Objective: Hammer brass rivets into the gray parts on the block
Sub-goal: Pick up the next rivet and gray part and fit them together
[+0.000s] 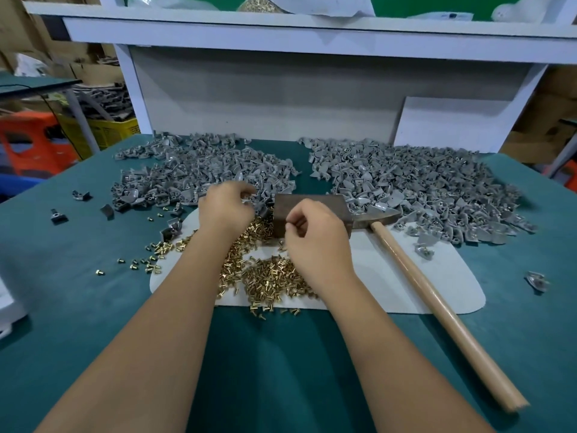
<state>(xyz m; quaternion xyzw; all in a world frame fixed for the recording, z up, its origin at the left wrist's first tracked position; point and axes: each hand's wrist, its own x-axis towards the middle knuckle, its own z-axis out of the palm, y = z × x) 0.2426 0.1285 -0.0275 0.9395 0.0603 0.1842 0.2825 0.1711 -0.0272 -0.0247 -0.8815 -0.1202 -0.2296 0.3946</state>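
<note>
A dark brown block (309,203) stands at the far edge of a white mat (390,270). My left hand (226,207) is just left of the block, fingers curled round a gray part (260,210) at the edge of the left pile of gray parts (199,170). My right hand (315,235) hovers in front of the block with thumb and forefinger pinched together, apparently on a brass rivet that I can barely see. Loose brass rivets (265,276) lie heaped on the mat under both wrists. The hammer's head (374,215) rests beside the block's right side, and nobody holds its wooden handle (437,304).
A second big pile of gray parts (421,189) lies to the right. Stray rivets (150,260) and a few dark parts (81,195) are scattered at the left on the green tabletop (281,370). A white shelf frame (281,35) rises behind the piles.
</note>
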